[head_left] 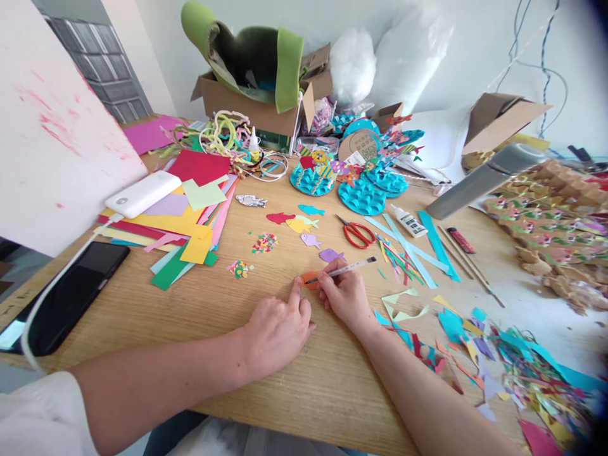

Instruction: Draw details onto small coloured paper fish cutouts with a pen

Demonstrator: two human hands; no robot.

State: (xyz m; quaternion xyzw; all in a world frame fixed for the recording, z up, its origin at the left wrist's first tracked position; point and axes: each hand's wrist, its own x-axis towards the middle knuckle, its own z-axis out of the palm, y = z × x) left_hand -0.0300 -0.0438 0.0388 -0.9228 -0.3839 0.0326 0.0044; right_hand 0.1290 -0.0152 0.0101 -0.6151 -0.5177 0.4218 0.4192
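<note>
Pressing finger: the left hand (279,329) lies knuckles up on the wooden table (199,329), its index finger stretched out with the tip on the near edge of the orange paper cut-out (311,280), the other fingers curled loosely under.
Pen grip: the right hand (346,292) has thumb and fingers closed together around a slim white pen (349,268), whose tip meets the cut-out's right side.
Doing it well: as I judge it, a firm press from the fingertip should keep the small piece from turning under the pen, and short light strokes suit paper this thin.
Cut-out: small, orange, rounded, flat on the table just beyond both hands; any drawn marks are too small to tell.
Nearby shapes: purple, yellow, red and blue paper fish (304,223) lie further out.
Further out: red scissors (357,234), a glue bottle (409,222), coloured paper sheets (180,234) at left, scraps (479,342) at right.
</note>
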